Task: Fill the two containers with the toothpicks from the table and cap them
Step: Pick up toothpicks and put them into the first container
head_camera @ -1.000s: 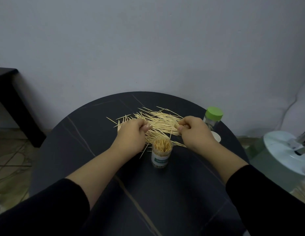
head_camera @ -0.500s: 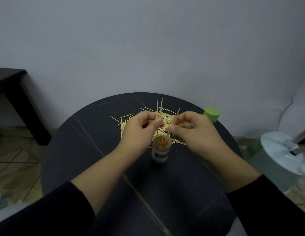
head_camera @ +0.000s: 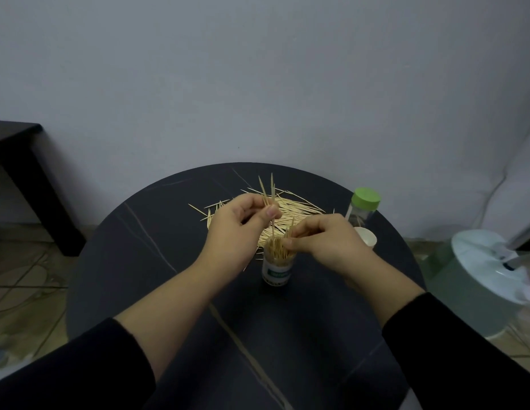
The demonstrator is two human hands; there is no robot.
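Hands that were down on the loose pile (head_camera: 299, 207) a second ago are now up at the open jar (head_camera: 278, 263) just in front of it, the left hand (head_camera: 237, 229) pinching a few toothpicks (head_camera: 272, 190) upright above it, the right hand (head_camera: 326, 241) pinching its own into the crowded mouth, so filling goes on.

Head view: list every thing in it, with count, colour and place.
Round table: one, black, mid-frame.
Loose toothpicks: a pile, pale wood, table's far half.
Open container: one, clear, full, table's centre.
Capped container: one, clear, green cap, table's right edge.
White cap: one, by the capped container.
Side table: one, dark, far left.
Round device: one, white and pale green, floor, right.
Left hand: pinches upright toothpicks.
Right hand: fingers pinch toothpicks at the open container's mouth.
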